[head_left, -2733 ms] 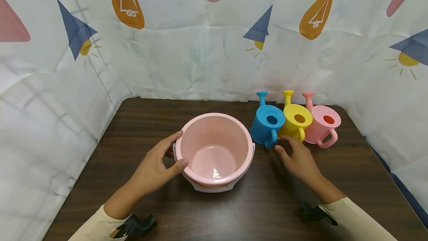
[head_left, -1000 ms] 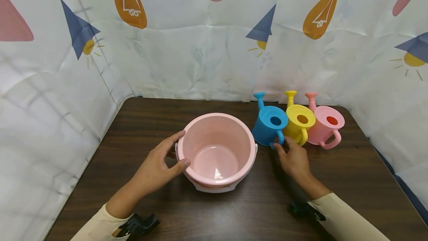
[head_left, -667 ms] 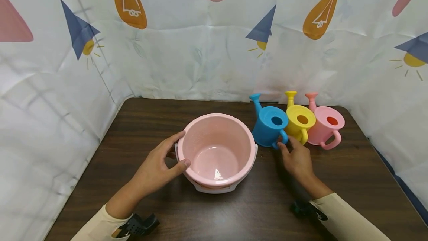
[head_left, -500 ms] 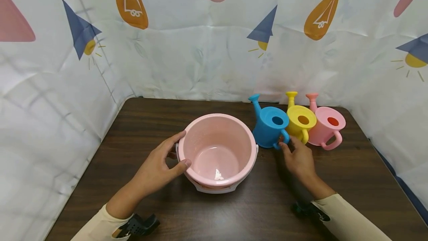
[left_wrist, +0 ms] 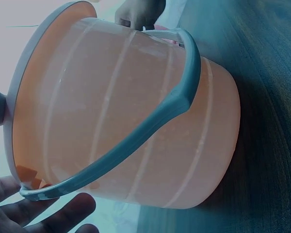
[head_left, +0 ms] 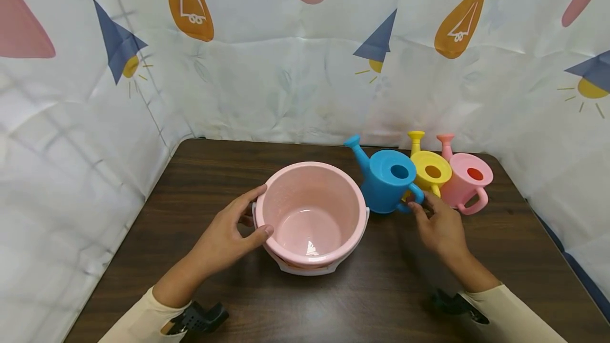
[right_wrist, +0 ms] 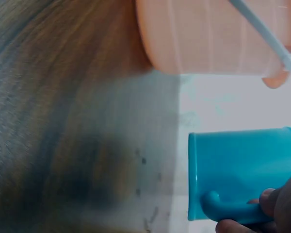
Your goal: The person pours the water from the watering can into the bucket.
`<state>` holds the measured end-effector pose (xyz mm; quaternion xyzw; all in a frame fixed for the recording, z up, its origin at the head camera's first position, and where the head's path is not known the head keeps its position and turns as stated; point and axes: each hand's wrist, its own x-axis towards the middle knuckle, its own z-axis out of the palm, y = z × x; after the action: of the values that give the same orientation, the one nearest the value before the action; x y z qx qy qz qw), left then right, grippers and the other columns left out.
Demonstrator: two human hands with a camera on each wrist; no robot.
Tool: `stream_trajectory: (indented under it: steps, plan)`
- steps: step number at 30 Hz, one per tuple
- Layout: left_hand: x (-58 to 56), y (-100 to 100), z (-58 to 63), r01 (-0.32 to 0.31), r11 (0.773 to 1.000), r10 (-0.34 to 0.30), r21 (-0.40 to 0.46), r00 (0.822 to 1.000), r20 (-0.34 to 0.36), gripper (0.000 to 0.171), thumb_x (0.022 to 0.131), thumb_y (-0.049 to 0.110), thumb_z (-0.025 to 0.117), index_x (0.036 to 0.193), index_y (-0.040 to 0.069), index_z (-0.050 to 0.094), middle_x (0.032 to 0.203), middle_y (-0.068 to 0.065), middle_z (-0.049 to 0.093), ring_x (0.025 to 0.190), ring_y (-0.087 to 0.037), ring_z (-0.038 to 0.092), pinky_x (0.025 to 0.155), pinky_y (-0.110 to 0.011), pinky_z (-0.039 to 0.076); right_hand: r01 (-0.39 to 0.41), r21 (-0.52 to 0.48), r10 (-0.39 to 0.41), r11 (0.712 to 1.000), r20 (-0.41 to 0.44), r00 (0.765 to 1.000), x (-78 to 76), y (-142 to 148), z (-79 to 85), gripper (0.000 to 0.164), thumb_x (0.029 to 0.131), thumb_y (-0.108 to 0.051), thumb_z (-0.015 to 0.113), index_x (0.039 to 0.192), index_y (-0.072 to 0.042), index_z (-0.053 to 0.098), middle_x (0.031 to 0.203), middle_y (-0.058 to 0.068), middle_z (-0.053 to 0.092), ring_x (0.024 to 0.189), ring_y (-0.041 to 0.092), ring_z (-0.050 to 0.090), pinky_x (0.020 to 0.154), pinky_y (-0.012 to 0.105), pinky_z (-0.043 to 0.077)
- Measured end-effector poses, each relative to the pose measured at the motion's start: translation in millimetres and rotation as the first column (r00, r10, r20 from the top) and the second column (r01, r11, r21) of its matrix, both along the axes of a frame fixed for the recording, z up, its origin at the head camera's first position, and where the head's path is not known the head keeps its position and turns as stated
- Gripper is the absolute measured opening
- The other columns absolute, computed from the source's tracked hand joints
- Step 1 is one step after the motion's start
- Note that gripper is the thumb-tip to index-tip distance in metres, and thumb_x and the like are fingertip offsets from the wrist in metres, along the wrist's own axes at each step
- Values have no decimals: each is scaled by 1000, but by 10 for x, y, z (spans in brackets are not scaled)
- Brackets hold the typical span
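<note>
My right hand [head_left: 443, 226] grips the handle of a blue watering can [head_left: 383, 181], whose spout points to the back left. In the right wrist view, thumb and fingers close round that handle, and a pale strip shows between the can's base and the tabletop. A pink bucket [head_left: 312, 213] stands upright at the middle. My left hand [head_left: 224, 237] rests on its left rim, thumb and index fingertip on the edge, the other fingers outside. Those fingers spread loosely beside the bucket's handle [left_wrist: 150, 128] in the left wrist view.
Right of the blue can stand a yellow watering can [head_left: 431, 168] and a pink watering can [head_left: 469, 176], side by side near the back edge of the dark wooden table [head_left: 305, 311]. A printed white curtain [head_left: 262, 83] hangs behind and at the sides.
My right hand has taken the blue watering can by its handle. The can has turned, its spout swinging left, and shifted slightly right. My left hand has stayed on the bucket rim.
</note>
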<state>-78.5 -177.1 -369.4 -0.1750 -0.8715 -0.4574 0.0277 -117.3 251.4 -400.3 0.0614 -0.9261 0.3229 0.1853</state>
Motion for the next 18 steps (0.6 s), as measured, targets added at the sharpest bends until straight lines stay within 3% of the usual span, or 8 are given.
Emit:
stream_trajectory:
  steps: [6,10,18]
  plan:
    - [0,3,9,5,1000,-5,10,1000,12,76,90,31,78,156,19,42,128,-5,59,94,-16,63,84,-44,54,-9,23,11,1000,-53,999,60,74,181,20,96,-9,72,113,2,68,101,21,75,85,38,72,64,38,56]
    - [2,-1,14,6,1000,-6,15,1000,14,76,91,32,78,156,19,42,127,-5,59,93,-16,63,84,-44,54,-7,36,9,999,-50,999,92,107,303,23,96,-9,72,116,2,68,104,23,74,87,41,72,63,39,56]
    - [2,-6,-2,4,1000,-4,6,1000,20,75,92,32,77,157,20,41,125,-5,59,94,-16,63,84,-43,54,-10,60,11,998,-17,1000,158,187,496,29,99,-12,69,121,6,66,104,27,72,82,42,71,56,26,51]
